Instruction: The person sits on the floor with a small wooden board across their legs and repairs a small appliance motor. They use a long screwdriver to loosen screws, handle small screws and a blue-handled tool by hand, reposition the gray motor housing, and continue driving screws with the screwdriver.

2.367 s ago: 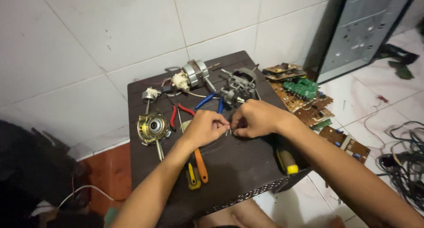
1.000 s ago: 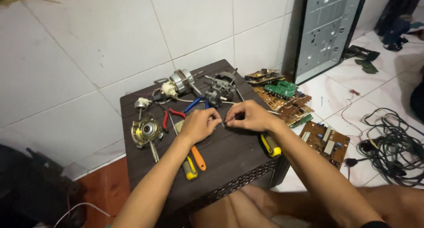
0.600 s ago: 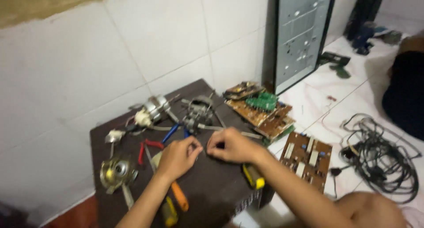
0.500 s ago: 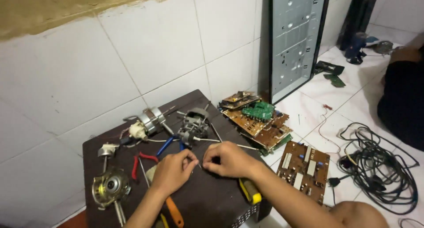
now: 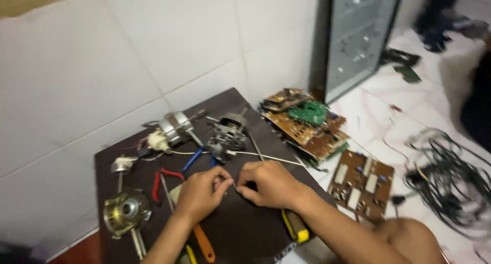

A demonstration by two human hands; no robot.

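— Head view: what's between the hands?
— A thin pale wire [image 5: 234, 186], pinched by left hand [image 5: 200, 193] and right hand [image 5: 269, 183] over the dark matte board [image 5: 245, 228]. Blurred.
— Nearby?
— Ribbed metal motor [image 5: 226, 136]; orange-handled tool [image 5: 203, 243], half hidden.

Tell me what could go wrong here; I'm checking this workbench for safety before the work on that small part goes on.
The left hand and right hand pinch something tiny between the fingertips; it could drop among the clutter. The yellow-handled screwdriver lies near the board's edge and might roll off. The thin wire beside the hands could snag on them.
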